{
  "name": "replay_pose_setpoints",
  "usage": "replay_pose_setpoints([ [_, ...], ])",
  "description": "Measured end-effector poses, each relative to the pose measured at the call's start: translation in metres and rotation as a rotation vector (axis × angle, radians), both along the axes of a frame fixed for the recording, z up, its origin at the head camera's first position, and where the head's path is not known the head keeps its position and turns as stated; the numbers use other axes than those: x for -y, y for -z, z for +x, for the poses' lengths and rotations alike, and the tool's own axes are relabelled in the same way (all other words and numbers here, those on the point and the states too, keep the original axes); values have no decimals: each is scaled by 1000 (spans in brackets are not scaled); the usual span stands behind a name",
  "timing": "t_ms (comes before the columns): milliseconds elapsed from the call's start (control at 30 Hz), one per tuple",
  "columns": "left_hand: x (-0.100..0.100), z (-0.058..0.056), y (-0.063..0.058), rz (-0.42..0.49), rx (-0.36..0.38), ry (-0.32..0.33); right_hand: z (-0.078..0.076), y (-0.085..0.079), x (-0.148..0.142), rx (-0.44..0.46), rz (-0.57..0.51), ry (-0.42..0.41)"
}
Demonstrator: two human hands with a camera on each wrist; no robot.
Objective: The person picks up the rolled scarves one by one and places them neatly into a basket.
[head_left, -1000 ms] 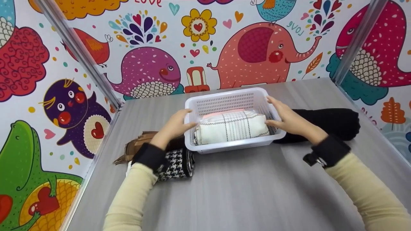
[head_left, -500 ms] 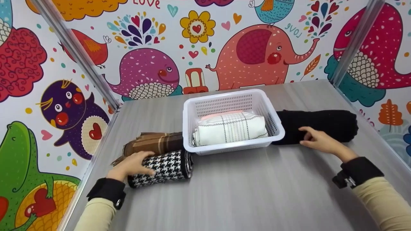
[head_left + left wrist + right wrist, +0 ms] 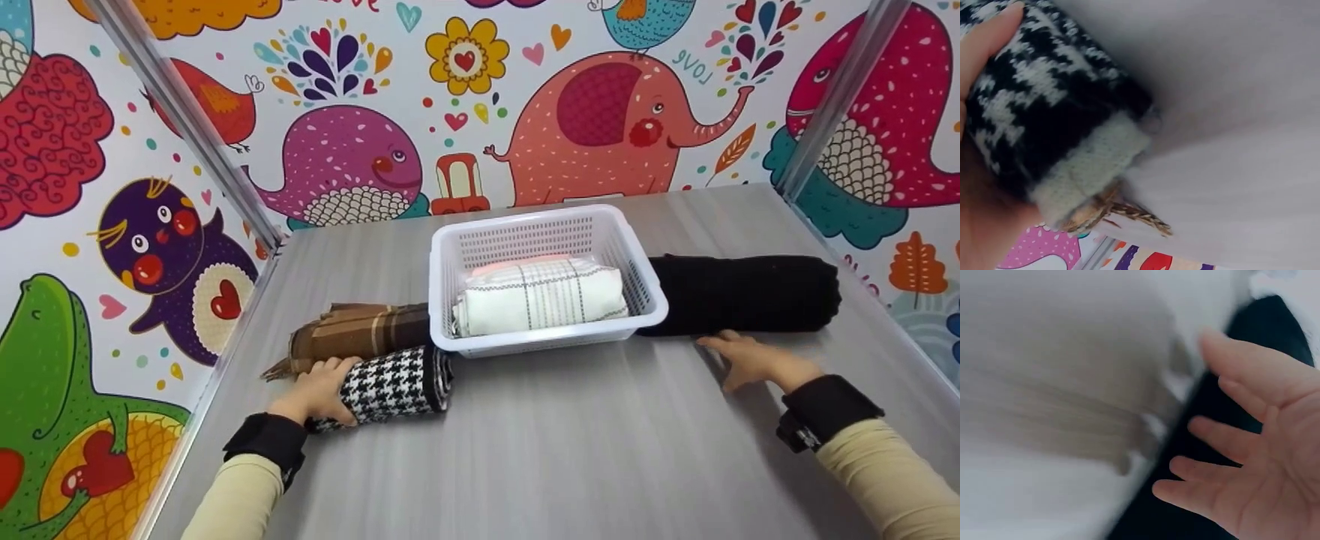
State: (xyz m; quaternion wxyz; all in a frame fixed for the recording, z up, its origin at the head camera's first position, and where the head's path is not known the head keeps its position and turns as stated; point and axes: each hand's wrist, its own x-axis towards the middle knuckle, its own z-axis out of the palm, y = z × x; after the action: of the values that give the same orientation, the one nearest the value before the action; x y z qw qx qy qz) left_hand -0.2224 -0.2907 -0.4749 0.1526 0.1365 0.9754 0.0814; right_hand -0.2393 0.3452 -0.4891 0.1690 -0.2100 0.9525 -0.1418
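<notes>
Black-and-white roll fills left hand; right hand, grip wide, shows palm only in its wrist view.

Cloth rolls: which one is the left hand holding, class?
The black-and-white checked roll: the left hand grips it. The brown roll lies behind it, the black roll right of the basket, and the white cloth inside.

- On the cartoon-print back wall, toward eleven o'clock in the head view: red lettering, sliced by the top edge, with "ove" legible.
- On the same wall, between one and two o'clock, above the coral elephant's trunk: pale green "LOVE" lettering, printed mirror-reversed.
- On the right wall, at three o'clock: pink strokes, too small to read.
</notes>
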Motion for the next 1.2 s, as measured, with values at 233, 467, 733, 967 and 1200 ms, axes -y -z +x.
replay_pose_setpoints([
  [233,-7,3,3,12,49,48,6,5,3,49,0,33],
  [467,-22,7,9,23,15,83,5,5,1,78,10,28],
  [733,-65,11,13,30,-74,183,2,9,2,38,11,8],
  [967,-115,10,20,53,-145,246,4,10,3,47,9,17],
  [1200,-164,12,20,-5,-164,258,3,11,3,7,3,5],
])
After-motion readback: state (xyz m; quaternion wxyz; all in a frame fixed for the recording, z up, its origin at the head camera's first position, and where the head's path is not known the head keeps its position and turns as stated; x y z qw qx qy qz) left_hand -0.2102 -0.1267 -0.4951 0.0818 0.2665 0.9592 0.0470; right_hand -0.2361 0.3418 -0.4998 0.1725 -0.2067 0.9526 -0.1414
